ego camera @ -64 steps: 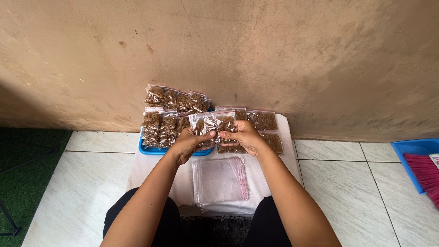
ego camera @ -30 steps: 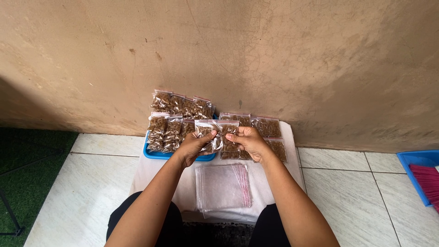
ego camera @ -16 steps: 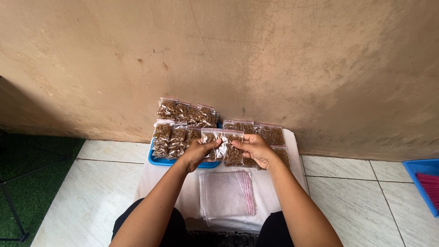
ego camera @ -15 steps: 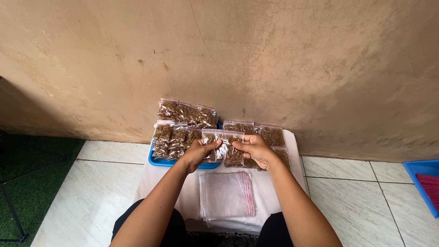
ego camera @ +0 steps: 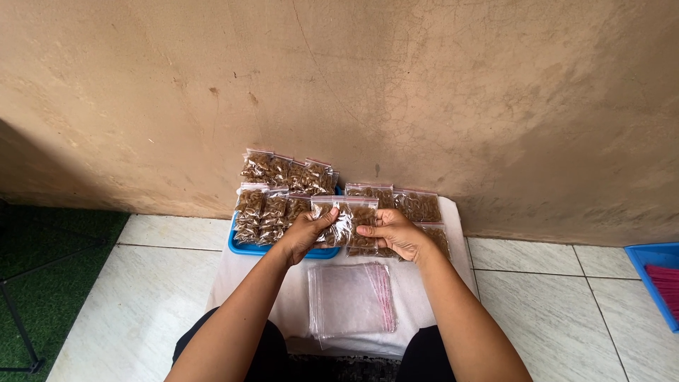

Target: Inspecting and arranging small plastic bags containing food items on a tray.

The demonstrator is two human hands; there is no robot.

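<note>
My left hand (ego camera: 303,235) and my right hand (ego camera: 396,234) both grip one small clear zip bag of brown snack pieces (ego camera: 345,218), held upright over a white cloth-covered surface (ego camera: 242,272). The left thumb pinches its top left corner; the right fingers hold its right side. Several filled bags (ego camera: 272,191) stand in rows on a blue tray (ego camera: 244,247) to the left. More filled bags (ego camera: 421,206) lie to the right, behind my right hand. A stack of empty clear zip bags (ego camera: 350,298) lies flat just below my hands.
A rough tan wall (ego camera: 424,92) rises right behind the bags. White floor tiles (ego camera: 580,311) surround the covered surface. Green turf (ego camera: 42,276) and a thin black stand leg (ego camera: 18,332) are at the left. A blue dustpan with a pink brush (ego camera: 658,276) sits at the far right.
The view has shifted, so everything sits lower in the picture. My right fingers have slid down from the bag's top edge to its right side. Both hands still hold the same bag.
</note>
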